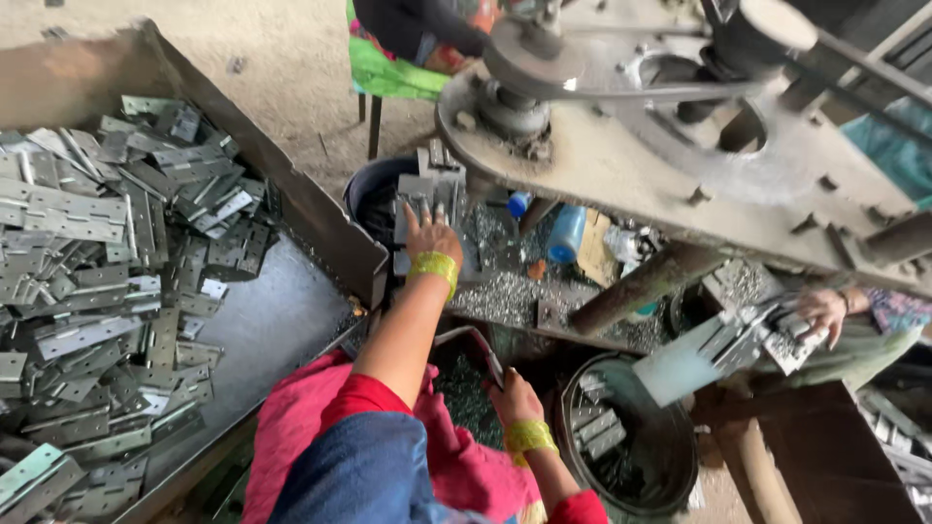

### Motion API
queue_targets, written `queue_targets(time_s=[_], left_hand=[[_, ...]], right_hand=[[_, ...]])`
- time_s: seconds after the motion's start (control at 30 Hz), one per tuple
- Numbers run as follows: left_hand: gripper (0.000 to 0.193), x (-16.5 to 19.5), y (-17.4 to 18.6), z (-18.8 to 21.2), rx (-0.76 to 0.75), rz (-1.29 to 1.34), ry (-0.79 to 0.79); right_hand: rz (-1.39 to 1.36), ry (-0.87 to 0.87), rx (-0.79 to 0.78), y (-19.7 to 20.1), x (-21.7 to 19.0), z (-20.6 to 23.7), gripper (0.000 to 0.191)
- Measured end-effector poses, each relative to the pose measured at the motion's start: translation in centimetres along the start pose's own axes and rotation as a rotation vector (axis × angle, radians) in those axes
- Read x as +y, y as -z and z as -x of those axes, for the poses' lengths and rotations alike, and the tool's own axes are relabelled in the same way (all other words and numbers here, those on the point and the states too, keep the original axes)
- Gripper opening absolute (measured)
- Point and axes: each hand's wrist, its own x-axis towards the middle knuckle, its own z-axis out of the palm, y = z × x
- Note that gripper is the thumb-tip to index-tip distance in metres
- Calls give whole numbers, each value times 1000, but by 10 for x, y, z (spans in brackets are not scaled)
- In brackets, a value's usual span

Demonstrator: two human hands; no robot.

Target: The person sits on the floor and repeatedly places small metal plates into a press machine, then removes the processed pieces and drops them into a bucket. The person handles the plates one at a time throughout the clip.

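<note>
Head view | your left hand (430, 231) lies open on stacked metal hinges (427, 189) at frame centre | your right hand (513, 398) grips a dark tray (466, 374) edge below | hinge-heaped steel bench (262, 330) left | dirt floor (282, 58) above | belt-driven machine (621, 146) upper right

A bare, dusty concrete floor (282, 68) lies under even daylight. Beside it on the left stands a rusty metal tray (272, 330). Past the floor's far edge stands a chair (374, 116) with thin dark legs and a green seat.
</note>
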Motion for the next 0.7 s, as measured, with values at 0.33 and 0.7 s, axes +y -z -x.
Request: queue_targets(time_s=[0.33, 0.7], left_hand=[[25, -14, -81, 72, 656, -59, -385], [20, -24, 50, 132, 335, 584, -507]], right_hand=[[39, 436, 448, 110, -102, 6, 55], [-46, 721, 515, 134, -109, 25, 56]])
